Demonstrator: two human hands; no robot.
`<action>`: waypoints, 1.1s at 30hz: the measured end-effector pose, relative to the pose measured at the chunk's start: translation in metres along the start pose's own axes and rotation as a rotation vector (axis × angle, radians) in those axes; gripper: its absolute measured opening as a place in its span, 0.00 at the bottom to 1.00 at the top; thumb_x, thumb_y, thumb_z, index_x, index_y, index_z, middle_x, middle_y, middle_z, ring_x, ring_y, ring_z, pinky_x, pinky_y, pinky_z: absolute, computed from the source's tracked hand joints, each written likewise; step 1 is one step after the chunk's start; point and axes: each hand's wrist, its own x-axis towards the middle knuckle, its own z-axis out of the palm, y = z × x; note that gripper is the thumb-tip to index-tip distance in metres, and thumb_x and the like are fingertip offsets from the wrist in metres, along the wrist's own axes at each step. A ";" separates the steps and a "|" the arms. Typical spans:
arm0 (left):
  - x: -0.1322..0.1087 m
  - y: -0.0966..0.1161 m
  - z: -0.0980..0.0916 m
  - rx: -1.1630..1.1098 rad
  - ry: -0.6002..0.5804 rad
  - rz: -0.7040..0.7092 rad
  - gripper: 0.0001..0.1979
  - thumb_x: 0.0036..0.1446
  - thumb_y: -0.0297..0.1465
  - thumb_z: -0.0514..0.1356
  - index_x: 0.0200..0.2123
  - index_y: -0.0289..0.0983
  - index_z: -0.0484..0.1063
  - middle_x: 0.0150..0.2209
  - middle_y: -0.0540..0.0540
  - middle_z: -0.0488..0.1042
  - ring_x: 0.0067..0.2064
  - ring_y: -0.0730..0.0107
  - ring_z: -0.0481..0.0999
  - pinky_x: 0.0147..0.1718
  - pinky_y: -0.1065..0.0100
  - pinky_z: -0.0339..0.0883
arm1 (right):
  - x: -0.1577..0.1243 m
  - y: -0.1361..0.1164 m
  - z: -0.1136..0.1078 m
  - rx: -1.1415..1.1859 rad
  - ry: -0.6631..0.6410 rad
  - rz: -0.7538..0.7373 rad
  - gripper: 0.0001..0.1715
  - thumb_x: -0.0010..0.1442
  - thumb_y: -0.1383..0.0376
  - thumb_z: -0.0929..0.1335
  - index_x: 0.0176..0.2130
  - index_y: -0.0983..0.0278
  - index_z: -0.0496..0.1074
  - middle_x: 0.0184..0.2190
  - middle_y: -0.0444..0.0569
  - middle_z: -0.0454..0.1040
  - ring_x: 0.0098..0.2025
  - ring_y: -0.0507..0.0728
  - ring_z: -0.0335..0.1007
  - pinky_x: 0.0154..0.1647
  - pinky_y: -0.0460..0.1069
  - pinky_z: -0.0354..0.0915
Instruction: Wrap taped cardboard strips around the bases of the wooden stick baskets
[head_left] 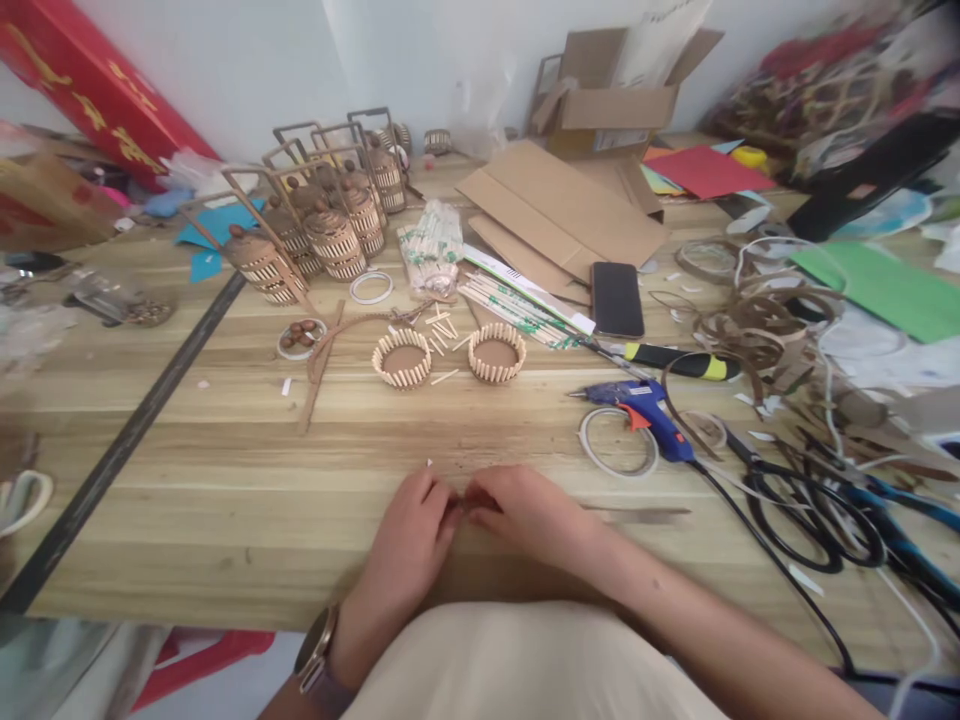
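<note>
My left hand (409, 545) and my right hand (525, 515) meet near the front edge of the wooden table (225, 480), fingertips pinched together on a small dark piece that I cannot make out. A thin brown strip (637, 514) lies flat just right of my right hand. Beyond the hands stand two small round stick-walled baskets (403, 358) (496, 352) with loose short sticks between them. A blue hot glue gun (645, 408) lies to the right, beside a white tape ring (619, 440).
Several finished miniature tiered baskets (322, 235) stand at the back left. A phone (616, 298), cardboard sheets (562, 215), a stick bundle (431, 245), a yellow-black cutter (675, 360), coiled brown strips (757, 320) and black cables (795, 510) crowd the right. A bead dish (301, 338) sits centre left.
</note>
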 end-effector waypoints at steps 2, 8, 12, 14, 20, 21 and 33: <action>-0.002 0.000 0.001 -0.009 0.044 0.004 0.05 0.63 0.25 0.58 0.33 0.36 0.71 0.34 0.44 0.72 0.38 0.59 0.74 0.36 0.60 0.73 | -0.001 0.004 0.000 0.050 -0.004 -0.006 0.11 0.59 0.70 0.67 0.39 0.64 0.79 0.34 0.50 0.82 0.36 0.57 0.76 0.35 0.47 0.63; 0.000 0.001 0.002 -0.027 0.165 0.060 0.09 0.67 0.28 0.53 0.38 0.37 0.72 0.36 0.43 0.74 0.38 0.61 0.76 0.36 0.62 0.73 | -0.005 0.020 0.005 0.332 0.026 -0.086 0.16 0.61 0.67 0.65 0.45 0.61 0.79 0.41 0.47 0.82 0.41 0.57 0.75 0.41 0.48 0.65; 0.004 0.004 0.002 -0.019 0.205 0.099 0.10 0.68 0.28 0.52 0.40 0.37 0.74 0.36 0.43 0.75 0.38 0.63 0.76 0.36 0.63 0.74 | -0.003 0.030 0.010 0.524 0.067 -0.041 0.16 0.59 0.65 0.65 0.45 0.63 0.79 0.36 0.47 0.81 0.37 0.56 0.72 0.38 0.49 0.65; 0.006 0.006 0.001 -0.011 0.218 0.101 0.10 0.68 0.27 0.52 0.41 0.38 0.74 0.37 0.43 0.75 0.38 0.63 0.77 0.36 0.63 0.74 | -0.002 0.033 0.011 0.590 0.073 -0.035 0.16 0.59 0.65 0.65 0.44 0.63 0.79 0.34 0.46 0.80 0.35 0.55 0.71 0.37 0.49 0.64; 0.007 0.010 -0.001 -0.008 0.235 0.097 0.10 0.67 0.26 0.52 0.41 0.36 0.74 0.37 0.42 0.76 0.37 0.62 0.77 0.37 0.63 0.75 | -0.003 0.036 0.012 0.696 0.046 -0.046 0.15 0.59 0.63 0.66 0.43 0.63 0.79 0.31 0.45 0.78 0.32 0.54 0.69 0.35 0.49 0.63; 0.007 0.010 0.000 -0.011 0.235 0.095 0.10 0.66 0.26 0.52 0.41 0.36 0.74 0.37 0.42 0.76 0.37 0.62 0.78 0.37 0.63 0.75 | -0.003 0.036 0.012 0.698 0.048 -0.043 0.15 0.58 0.63 0.66 0.42 0.63 0.79 0.31 0.45 0.78 0.32 0.54 0.69 0.35 0.49 0.64; 0.015 0.018 -0.004 -0.120 0.227 -0.024 0.06 0.59 0.22 0.57 0.34 0.37 0.71 0.30 0.48 0.75 0.32 0.68 0.76 0.32 0.69 0.71 | -0.003 0.028 0.016 0.640 0.169 -0.023 0.07 0.56 0.67 0.66 0.32 0.63 0.75 0.26 0.42 0.74 0.29 0.52 0.65 0.31 0.47 0.60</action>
